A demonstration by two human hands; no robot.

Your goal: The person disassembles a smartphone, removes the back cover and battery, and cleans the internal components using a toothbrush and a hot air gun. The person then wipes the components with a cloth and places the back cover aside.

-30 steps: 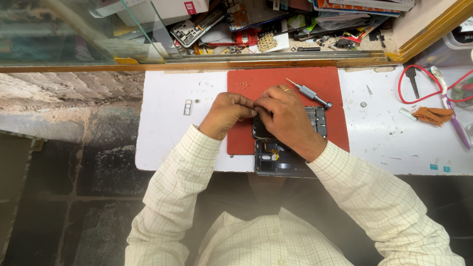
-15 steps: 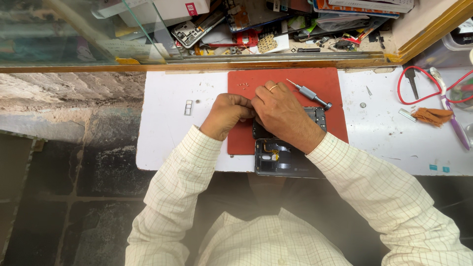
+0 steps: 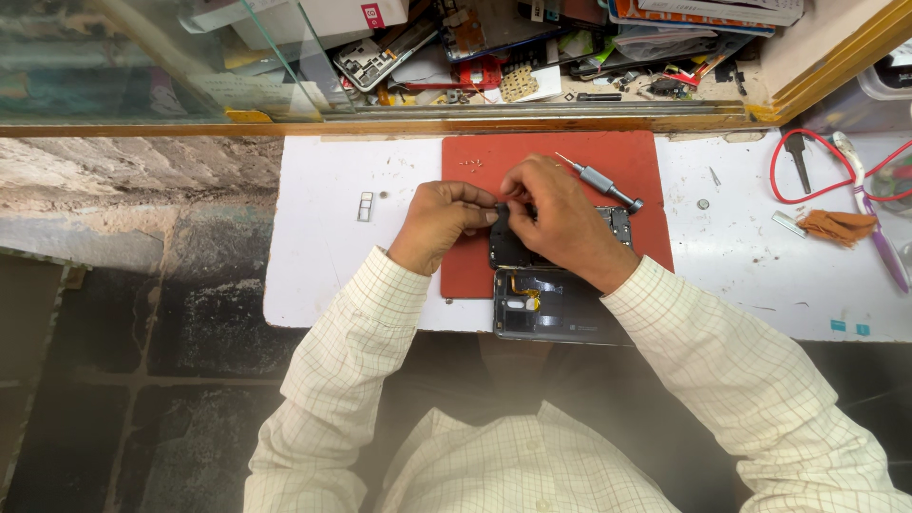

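Observation:
An opened black phone (image 3: 514, 251) lies on a red mat (image 3: 570, 157), its upper part under my right hand (image 3: 559, 220). Its separated back cover (image 3: 551, 306), with an orange flex strip inside, sits just below at the table's near edge. My left hand (image 3: 437, 220) and my right hand meet at the phone's top left corner. Fingers of both pinch a small black part (image 3: 501, 211) there. A grey precision screwdriver (image 3: 601, 181) rests on the mat just beyond my right hand.
The white table (image 3: 332, 266) carries a small card tray (image 3: 365, 206), tiny screws (image 3: 470, 164), a red cable loop (image 3: 807, 195), black tweezers (image 3: 796, 157), an orange cloth (image 3: 838, 226) and a purple tool (image 3: 882, 242). A cluttered glass cabinet (image 3: 494, 47) runs along the back.
Both hands stay together over the phone's top corner; the fingers have shifted only slightly. Nothing else has moved.

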